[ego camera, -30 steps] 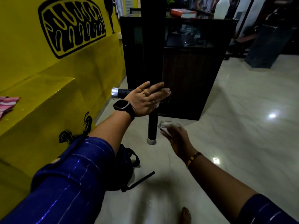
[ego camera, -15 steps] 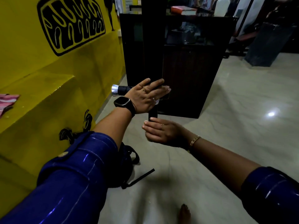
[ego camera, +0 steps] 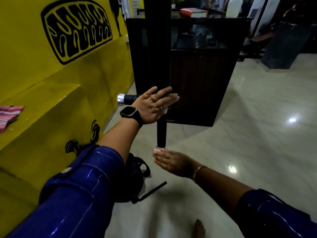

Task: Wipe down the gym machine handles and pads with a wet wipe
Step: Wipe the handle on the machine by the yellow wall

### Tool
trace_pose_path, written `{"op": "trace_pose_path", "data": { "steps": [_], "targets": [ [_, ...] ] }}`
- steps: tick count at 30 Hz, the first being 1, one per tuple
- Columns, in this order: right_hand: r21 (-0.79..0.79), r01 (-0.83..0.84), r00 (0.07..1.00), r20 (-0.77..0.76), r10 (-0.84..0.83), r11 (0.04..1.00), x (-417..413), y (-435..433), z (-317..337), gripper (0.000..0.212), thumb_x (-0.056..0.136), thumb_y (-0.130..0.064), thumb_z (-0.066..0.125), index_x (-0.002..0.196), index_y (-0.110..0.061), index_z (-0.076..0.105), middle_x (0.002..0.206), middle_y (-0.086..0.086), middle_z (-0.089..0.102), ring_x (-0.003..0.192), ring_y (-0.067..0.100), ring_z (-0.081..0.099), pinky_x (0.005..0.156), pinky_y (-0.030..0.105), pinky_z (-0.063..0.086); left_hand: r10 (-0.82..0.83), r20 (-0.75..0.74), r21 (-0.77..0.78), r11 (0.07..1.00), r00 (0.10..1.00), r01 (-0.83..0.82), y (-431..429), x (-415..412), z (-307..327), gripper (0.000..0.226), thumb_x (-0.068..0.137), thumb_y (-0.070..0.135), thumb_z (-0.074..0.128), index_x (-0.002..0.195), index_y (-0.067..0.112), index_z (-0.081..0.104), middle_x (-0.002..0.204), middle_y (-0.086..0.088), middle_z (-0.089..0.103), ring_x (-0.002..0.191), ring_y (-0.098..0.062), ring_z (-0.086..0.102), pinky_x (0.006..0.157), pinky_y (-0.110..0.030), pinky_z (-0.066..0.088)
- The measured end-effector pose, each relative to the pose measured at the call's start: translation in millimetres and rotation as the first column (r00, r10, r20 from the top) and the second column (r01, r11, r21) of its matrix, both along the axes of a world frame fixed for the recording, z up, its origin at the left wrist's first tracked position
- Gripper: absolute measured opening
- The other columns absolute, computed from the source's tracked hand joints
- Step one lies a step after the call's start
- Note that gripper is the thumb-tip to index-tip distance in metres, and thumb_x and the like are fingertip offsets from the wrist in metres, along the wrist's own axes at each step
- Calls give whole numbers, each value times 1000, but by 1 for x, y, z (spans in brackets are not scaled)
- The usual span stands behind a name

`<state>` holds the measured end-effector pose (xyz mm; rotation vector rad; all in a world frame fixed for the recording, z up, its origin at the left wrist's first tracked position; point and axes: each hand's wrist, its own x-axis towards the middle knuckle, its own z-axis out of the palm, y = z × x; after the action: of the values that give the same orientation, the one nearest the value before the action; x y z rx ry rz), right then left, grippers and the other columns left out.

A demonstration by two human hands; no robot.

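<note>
Black handle, upright, silver cap at its lower end; every place below is taken from it. A second black bar juts out sideways from its upper part, to the left, silver-tipped.

Left hand: lies flat over the joint where the bar meets the handle. Fingers straight, grip released, nothing held. Black watch on that wrist, blue sleeve pushed up the forearm.

Right hand: just under the handle's lower end. Fingers straight and pointing left, grip released. White wipe sits at the fingertips, between them and the silver cap, and seems to touch the cap. Gold bracelet on that wrist.

Behind the handle: dark cabinet, glass upper part, a book on top.

Left of the handle: yellow wall with a black painted figure; a yellow ledge carrying a striped cloth.

Below and left of the handle: black bag on the floor, one strap trailing out.

Right of the handle: pale glossy floor with spots of reflected light.

Well below the handle: a bare foot.
</note>
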<state>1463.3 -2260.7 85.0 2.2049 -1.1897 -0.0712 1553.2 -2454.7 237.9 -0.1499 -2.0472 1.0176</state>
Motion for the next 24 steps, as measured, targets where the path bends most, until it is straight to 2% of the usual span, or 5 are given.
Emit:
{"op": "trace_pose_path", "data": {
  "steps": [12, 16, 18, 20, 24],
  "targets": [
    [-37, 36, 999, 28, -35, 999, -4, -9, 11, 36, 97, -2, 38, 126, -4, 59, 136, 15, 55, 130, 28, 49, 115, 41, 28, 38, 3, -25, 999, 999, -38, 2, -1, 0, 50, 101, 29, 24, 149, 24, 32, 153, 5, 28, 150, -16, -7, 121, -36, -4],
    [68, 170, 916, 358, -183, 983, -11, 28, -15, 47, 93, 6, 41, 138, -5, 49, 146, 12, 43, 137, 27, 39, 107, 34, 40, 51, 3, -19, 998, 999, -51, 1, -2, -2, 51, 99, 29, 30, 150, 25, 33, 154, 5, 28, 150, -16, -7, 121, -36, -4],
    [204, 343, 637, 667, -386, 917, -5, 40, -23, 60, 88, 15, 44, 143, -10, 42, 151, 4, 34, 137, 21, 37, 104, 32, 43, 59, 3, -21, 998, 998, -58, 0, -2, -3, 51, 99, 30, 32, 149, 25, 35, 154, 5, 28, 150, -16, -7, 121, -36, -4],
    [427, 426, 129, 844, -520, 798, 2, 37, -17, 53, 93, 11, 43, 143, -10, 42, 146, 7, 42, 131, 21, 45, 109, 28, 36, 62, -1, -27, 998, 998, -62, -1, -2, -3, 50, 100, 31, 29, 149, 25, 36, 154, 5, 28, 150, -16, -7, 121, -36, -5],
    [554, -36, -804, 478, -353, 832, 17, 10, 12, 33, 94, -2, 54, 127, -7, 58, 127, 13, 62, 113, 23, 60, 93, 25, 48, 59, 3, -24, 998, 998, -59, 0, -4, -3, 50, 100, 29, 24, 149, 25, 35, 154, 5, 28, 150, -16, -7, 120, -36, -3]
  ]
}}
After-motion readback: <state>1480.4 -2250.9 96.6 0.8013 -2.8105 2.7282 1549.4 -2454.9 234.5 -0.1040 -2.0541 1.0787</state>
